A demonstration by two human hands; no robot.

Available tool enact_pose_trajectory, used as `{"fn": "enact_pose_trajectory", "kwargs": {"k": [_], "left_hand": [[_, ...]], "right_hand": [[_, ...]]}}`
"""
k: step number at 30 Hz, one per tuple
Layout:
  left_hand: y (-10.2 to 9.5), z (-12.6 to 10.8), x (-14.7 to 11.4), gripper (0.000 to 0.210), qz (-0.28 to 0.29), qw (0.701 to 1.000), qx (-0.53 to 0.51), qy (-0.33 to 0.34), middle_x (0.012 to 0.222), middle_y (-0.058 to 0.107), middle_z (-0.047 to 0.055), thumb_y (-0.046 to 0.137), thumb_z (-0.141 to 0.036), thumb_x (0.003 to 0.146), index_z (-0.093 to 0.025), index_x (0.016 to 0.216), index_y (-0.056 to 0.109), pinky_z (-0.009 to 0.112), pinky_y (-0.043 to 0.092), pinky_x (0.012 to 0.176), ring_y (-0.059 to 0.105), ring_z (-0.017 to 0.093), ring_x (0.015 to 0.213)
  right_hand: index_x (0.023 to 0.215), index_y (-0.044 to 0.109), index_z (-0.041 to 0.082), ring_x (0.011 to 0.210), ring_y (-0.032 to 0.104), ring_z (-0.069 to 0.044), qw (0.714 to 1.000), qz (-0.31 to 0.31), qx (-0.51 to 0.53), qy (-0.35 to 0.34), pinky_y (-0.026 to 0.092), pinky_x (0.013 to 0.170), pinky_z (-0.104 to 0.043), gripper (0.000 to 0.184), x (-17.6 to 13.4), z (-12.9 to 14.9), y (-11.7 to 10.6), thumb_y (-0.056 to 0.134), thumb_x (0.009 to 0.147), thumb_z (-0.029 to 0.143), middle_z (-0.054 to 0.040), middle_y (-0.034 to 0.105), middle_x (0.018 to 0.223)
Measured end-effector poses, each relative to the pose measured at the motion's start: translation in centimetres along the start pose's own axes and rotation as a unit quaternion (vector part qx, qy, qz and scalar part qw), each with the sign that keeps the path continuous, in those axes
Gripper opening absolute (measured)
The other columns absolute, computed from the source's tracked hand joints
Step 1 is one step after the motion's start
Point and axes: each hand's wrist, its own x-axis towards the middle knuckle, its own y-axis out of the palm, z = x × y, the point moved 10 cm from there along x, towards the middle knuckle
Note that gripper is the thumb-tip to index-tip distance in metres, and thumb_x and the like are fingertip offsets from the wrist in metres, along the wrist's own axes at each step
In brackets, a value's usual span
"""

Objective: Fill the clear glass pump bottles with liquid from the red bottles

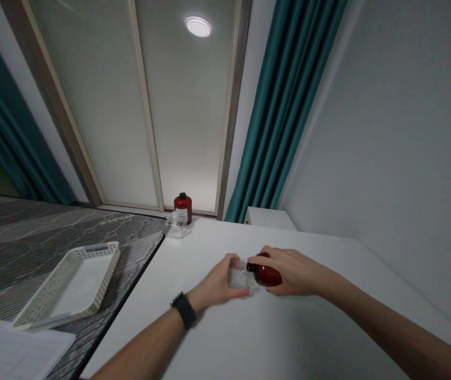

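Note:
My right hand [294,270] grips a small dark red bottle [269,275] with a black cap, tipped on its side just above the white table [289,332]. Its neck points left toward a small clear plastic piece [238,277], a bag or cup, that my left hand [219,285] holds. Both hands meet near the table's middle. A black watch [184,310] sits on my left wrist.
At the table's far left corner stand a second red bottle [182,207] and a clear plastic container [177,226]. A white perforated basket [73,282] lies on the grey patterned surface to the left, with white paper [15,351] nearer. Teal curtains [284,105] hang behind.

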Motion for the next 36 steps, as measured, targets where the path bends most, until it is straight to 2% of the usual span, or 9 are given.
{"fn": "enact_pose_trajectory", "kwargs": {"k": [36], "left_hand": [[-0.07, -0.23, -0.07, 0.063, -0.002, 1.000, 0.000, -0.013, 0.113, 0.062, 0.009, 0.085, -0.025, 0.067, -0.018, 0.116, 0.047, 0.038, 0.048, 0.088, 0.059, 0.025, 0.101]], "right_hand": [[0.136, 0.051, 0.034, 0.095, 0.065, -0.027, 1.000, 0.003, -0.006, -0.001, 0.046, 0.075, -0.035, 0.060, 0.03, 0.03, -0.13, 0.067, 0.078, 0.028, -0.0071, 0.059, 0.113]]}}
